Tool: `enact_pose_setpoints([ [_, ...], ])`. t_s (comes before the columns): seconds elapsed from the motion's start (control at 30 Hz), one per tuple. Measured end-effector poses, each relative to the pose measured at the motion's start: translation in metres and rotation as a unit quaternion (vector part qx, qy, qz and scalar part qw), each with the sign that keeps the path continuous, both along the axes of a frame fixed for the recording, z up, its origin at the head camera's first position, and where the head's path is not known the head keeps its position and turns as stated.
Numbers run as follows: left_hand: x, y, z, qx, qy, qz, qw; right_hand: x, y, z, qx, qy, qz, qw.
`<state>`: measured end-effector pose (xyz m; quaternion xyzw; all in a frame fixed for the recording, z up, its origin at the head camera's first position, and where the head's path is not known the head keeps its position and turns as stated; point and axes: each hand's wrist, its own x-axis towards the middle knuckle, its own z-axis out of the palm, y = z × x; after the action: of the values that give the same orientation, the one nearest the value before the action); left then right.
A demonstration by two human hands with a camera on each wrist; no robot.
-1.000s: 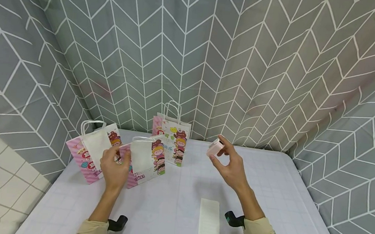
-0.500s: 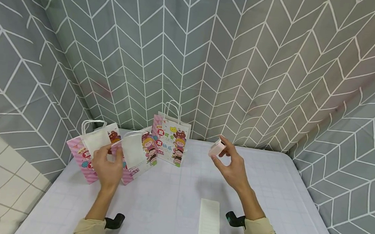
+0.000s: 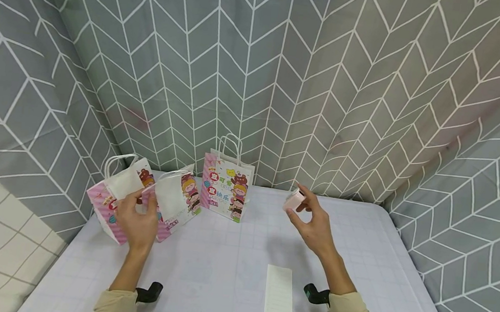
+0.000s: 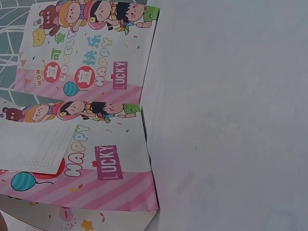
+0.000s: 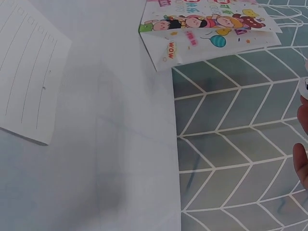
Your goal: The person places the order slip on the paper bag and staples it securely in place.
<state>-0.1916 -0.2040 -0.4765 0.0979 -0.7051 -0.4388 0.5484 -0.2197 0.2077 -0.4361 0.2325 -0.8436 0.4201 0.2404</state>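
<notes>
My left hand [image 3: 138,221] pinches the upper left edge of a white-and-pink cartoon paper gift bag [image 3: 190,190], which stands tilted on the table. A white lined sheet [image 4: 33,147] with small checkboxes lies against that bag's front. Beside the hand, on its left, leans a similar gift bag [image 3: 103,201], also with a white sheet on its front. My right hand [image 3: 317,229] holds a small pale pink and white thing [image 3: 293,200], rather like a tape roll, between thumb and fingers above the table. Only its rim [image 4: 2,224] of the left hand shows in the left wrist view.
Another gift bag [image 3: 226,189] stands upright at the back, near the grey patterned curtain [image 3: 257,76]. A narrow lined paper pad [image 3: 279,298] lies on the white table [image 3: 220,273], in front of the right hand.
My left hand has moved left with the gift bag, uncovering more of the back bag and closing on the left one. My right hand has drifted slightly right with the pink thing.
</notes>
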Motion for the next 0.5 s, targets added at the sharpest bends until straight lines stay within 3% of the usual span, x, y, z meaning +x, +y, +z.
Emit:
enact_pose_setpoints([
  [0.2, -0.0009, -0.0037, 0.0001, 0.008, 0.011, 0.0, 0.9999, -0.0015, 0.0037, -0.0033, 0.004, 0.0, -0.004, 1.0],
  [0.5, -0.0006, -0.0067, -0.0016, 0.011, -0.019, 0.002, 0.9997, -0.0014, 0.0088, -0.0064, 0.013, 0.0, -0.012, 0.9998],
])
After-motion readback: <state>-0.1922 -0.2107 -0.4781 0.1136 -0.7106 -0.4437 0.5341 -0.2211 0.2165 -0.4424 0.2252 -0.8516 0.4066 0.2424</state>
